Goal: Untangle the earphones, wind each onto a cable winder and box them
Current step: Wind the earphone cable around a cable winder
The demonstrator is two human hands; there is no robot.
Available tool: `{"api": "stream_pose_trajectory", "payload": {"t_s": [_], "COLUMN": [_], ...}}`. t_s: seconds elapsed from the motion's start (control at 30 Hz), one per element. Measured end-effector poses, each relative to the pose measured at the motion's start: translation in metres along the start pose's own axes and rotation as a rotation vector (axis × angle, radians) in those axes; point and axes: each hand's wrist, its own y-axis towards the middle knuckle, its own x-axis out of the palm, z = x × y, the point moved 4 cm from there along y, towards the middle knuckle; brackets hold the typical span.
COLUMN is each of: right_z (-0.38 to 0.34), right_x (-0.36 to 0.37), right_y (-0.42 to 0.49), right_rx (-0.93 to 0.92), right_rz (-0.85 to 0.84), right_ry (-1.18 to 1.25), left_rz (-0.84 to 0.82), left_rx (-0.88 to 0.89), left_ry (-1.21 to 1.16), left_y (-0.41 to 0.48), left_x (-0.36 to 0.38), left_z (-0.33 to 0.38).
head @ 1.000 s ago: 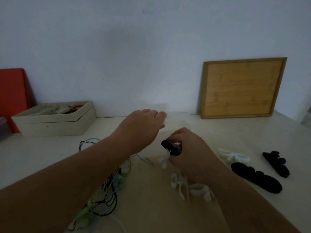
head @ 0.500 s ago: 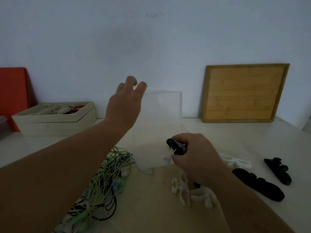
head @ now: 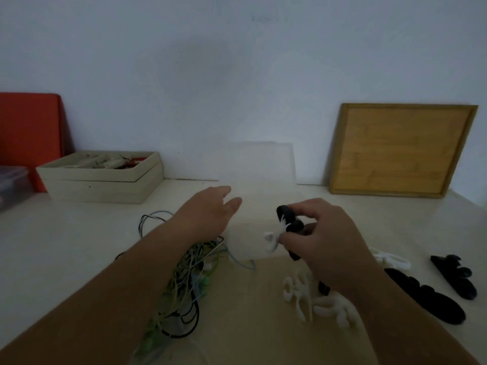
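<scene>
A translucent plastic box (head: 259, 198) stands on the table with its lid raised upright behind it. My left hand (head: 210, 212) hovers at the box's left edge with fingers straight and holds nothing. My right hand (head: 321, 235) grips a black cable winder (head: 288, 219) wound with white earphone cord (head: 272, 239), just over the box's right side. A tangle of green, blue, black and white earphones (head: 184, 283) lies under my left forearm.
White winders (head: 316, 301) lie below my right hand, another white one (head: 390, 260) and two black ones (head: 427, 299) to the right. A cream box (head: 105, 177) and a red board (head: 29, 133) stand at the back left, a wooden board (head: 400, 151) leans at the back right.
My left hand has come down from the raised lid to the box's left edge. The lid now stays upright. My right hand with the wound winder has shifted slightly toward the box.
</scene>
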Motion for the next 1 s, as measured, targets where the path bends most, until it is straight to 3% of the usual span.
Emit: {"api": "stream_pose_trajectory", "payload": {"t_s": [0.27, 0.37, 0.57, 0.73, 1.0], "right_z": [-0.029, -0.032, -0.029, -0.035, -0.027], "right_x": [-0.009, 0.008, 0.052, 0.082, 0.072], "right_y": [0.004, 0.027, 0.074, 0.078, 0.084], "right_rx": [0.074, 0.201, 0.392, 0.291, 0.215], "right_rz": [0.078, 0.004, -0.199, -0.417, -0.461], "right_ry": [0.181, 0.185, -0.188, -0.546, -0.488], "left_rz": [0.036, 0.013, 0.031, -0.023, -0.031], "left_rx": [-0.022, -0.017, 0.004, -0.011, -0.018], "left_ry": [-0.165, -0.18, -0.196, -0.256, -0.375], "left_y": [-0.003, -0.002, -0.004, -0.001, -0.003], "left_x": [-0.001, -0.004, -0.012, -0.011, -0.013], "left_z": [-0.007, -0.006, -0.005, -0.008, -0.008]}}
